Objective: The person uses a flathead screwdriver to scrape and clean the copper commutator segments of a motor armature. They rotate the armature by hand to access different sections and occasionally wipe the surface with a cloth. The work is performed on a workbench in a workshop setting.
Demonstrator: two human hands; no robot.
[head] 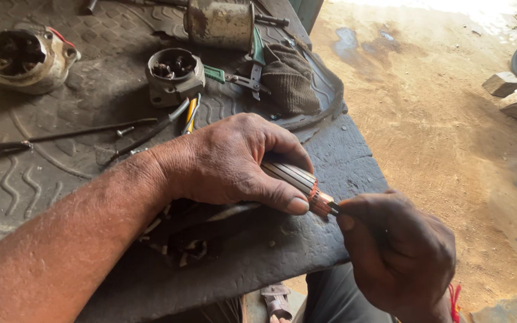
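- The left hand [234, 161] is wrapping closed around a motor armature [300, 182], its fingers folding over the laminated core and its thumb pressing along the lower side near the copper end.
- The armature is lying just above the front right edge of the dark workbench [342, 155], its long axis running from upper left, buried in the left palm, down to the lower right.
- The copper commutator [321, 203] is sticking out past the left thumb, ringed by a thin red band, and pointing straight toward the right hand.
- The right hand [399, 251] is sitting lower right of that end, fingers pinching together on a small dark tool [334, 207] whose tip is touching the commutator; the kind of tool is too hidden to tell.
- So the right hand is working at the exposed end, while the left hand is carrying the whole body of the part.
- Further back on the ribbed rubber mat [25, 179], well apart from both hands, a round motor end housing [175, 75], a larger housing [28, 57], a rusty cylindrical casing [219, 24], green-handled pliers [234, 75] and a dark cloth [288, 78] are lying.
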